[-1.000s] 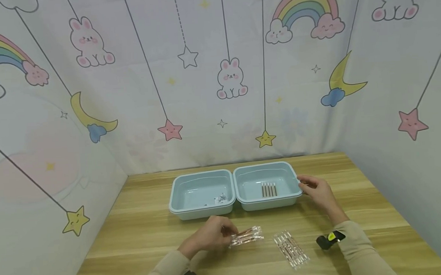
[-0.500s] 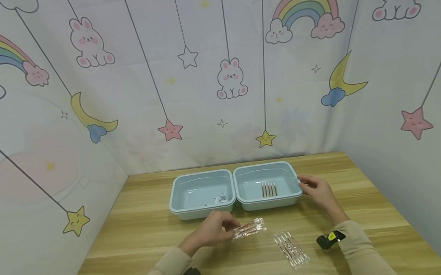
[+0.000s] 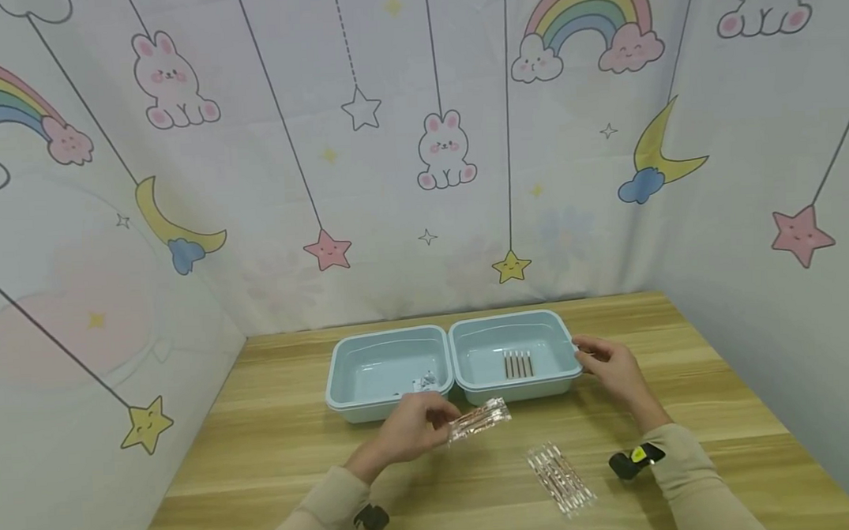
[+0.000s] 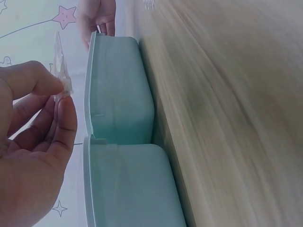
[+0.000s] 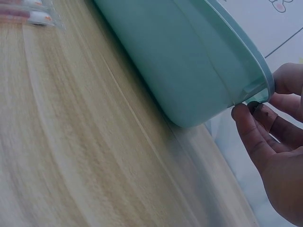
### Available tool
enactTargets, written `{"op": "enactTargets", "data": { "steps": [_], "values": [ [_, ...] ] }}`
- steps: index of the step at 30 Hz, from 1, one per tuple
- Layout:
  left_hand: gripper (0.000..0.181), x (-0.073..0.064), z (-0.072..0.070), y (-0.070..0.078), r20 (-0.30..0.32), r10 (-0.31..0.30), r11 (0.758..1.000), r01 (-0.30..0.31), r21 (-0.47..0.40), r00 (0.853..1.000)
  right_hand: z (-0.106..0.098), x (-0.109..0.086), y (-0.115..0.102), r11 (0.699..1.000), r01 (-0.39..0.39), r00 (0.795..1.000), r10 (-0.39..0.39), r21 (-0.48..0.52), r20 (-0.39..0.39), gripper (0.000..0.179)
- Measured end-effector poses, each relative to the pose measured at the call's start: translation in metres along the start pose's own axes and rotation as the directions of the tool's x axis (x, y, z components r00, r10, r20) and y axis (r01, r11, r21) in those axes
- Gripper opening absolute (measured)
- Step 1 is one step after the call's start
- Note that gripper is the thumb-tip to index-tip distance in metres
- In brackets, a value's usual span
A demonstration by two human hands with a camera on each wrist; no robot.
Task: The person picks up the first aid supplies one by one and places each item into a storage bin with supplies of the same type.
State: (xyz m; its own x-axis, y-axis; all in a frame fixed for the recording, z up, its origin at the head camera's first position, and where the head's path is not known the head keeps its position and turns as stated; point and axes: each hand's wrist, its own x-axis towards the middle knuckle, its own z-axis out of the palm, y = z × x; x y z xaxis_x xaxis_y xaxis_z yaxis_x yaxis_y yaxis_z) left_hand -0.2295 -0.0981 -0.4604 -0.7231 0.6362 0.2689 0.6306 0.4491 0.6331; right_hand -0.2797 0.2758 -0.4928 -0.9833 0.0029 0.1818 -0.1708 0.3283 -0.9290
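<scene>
My left hand [image 3: 419, 430] pinches one end of a flat pack of swabs [image 3: 481, 418] in clear wrap, its brown sticks side by side. In the left wrist view thumb and fingertips squeeze the pack [image 4: 60, 78] edge-on, up near rim height of the tubs. My right hand [image 3: 612, 371] grips the right end of the light blue plastic tub [image 3: 519, 393]. Seen from the right wrist, thumb and fingers close round the rim of that tub [image 5: 199, 61]. Another wrapped pack of swabs [image 3: 560, 479] lies on the table between the two forearms.
A second light blue tub [image 3: 384, 411] stands against the first tub's left side, with small crumpled clear-and-white scraps [image 3: 426, 381] inside. Several brown white-tipped swabs [image 3: 518, 364] lie in a row in the right tub. A patterned curtain [image 3: 397, 282] hangs behind the wooden table [image 3: 261, 430].
My left hand has lifted the pack of swabs and carried it forward, up toward the tubs. My right hand has stayed at the tub's rim.
</scene>
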Motion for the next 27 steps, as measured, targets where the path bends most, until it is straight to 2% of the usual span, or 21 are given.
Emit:
{"op": "enactTargets", "data": {
  "steps": [6,14,27],
  "values": [
    [0.018,0.0019,-0.0016,-0.0003,-0.037,0.005,1.0,-0.004,0.02,0.999,0.0011,0.0025,0.0082,0.999,0.007,1.0,-0.008,-0.034,-0.015,0.043],
    [0.018,0.0042,-0.0027,-0.0021,-0.037,-0.006,1.0,0.007,0.019,0.999,0.0004,0.0021,0.0084,0.998,0.0,1.0,-0.002,-0.059,-0.024,0.043],
    [0.018,0.0086,-0.0038,-0.0021,-0.049,-0.006,1.0,0.006,0.003,0.999,0.002,0.0018,0.0071,0.999,-0.008,1.0,0.007,-0.034,-0.022,0.042]
  ]
}}
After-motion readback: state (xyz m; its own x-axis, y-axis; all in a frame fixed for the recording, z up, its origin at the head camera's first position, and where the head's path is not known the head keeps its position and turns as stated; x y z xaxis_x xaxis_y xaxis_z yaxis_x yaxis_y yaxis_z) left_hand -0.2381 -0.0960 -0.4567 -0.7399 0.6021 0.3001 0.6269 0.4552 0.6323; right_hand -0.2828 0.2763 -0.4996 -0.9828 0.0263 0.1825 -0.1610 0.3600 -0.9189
